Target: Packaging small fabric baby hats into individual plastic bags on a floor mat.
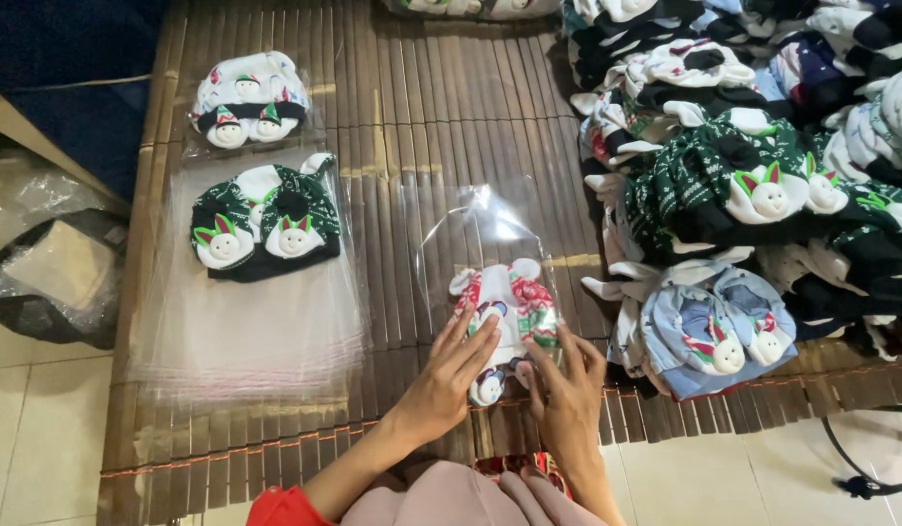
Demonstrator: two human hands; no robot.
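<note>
Brown slatted bamboo matting [393, 127] covers the work surface, with pale floor tiles [42, 429] showing past its near and left edges. Both hands rest near the mat's front edge. The left hand [449, 375] lies flat with fingers stretched and slightly spread, pressing on the lower left part of a small red, white and green knitted sock pair with animal faces [509, 307], which sits inside a clear plastic sleeve [475, 234]. The right hand [568, 385] is just beside it, fingers bent and loosely apart, fingertips touching the sleeve's lower right edge over the socks; neither hand is clamped around anything. The sleeve's open length stretches away from the fingertips, up the mat.

Well to the left of the left hand lies a stack of empty clear plastic sleeves [246, 331], and on its far end rests a dark green and white sock pair with rabbit faces [266, 224]. Beyond that sits a white patterned sock pair already in a clear bag [248, 97]. To the right of the right hand, a pale blue sock pair with rabbit faces [714, 331] fronts a big heap of mixed knitted socks [763, 146]. Far left, on the floor, sits a crumpled clear plastic bag [52, 263].
</note>
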